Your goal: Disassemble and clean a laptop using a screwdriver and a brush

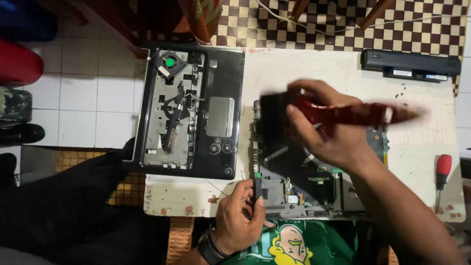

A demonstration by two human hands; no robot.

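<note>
white table (304, 66) over tiled floor (78, 98); right hand (326, 130) grips a red-handled brush (353, 114), left hand (240, 216) pinches the circuit board (294, 184).

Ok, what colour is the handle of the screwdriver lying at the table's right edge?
Red with a black collar; the screwdriver shows clearly in the head view.

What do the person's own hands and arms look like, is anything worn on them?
Both forearms are bare, with no sleeves or gloves showing. The left hand has a dark band, like a watch or bracelet strap, around its wrist. The right hand shows no ring or strap that can be made out; it is partly blurred. A green printed shirt shows below.
</note>
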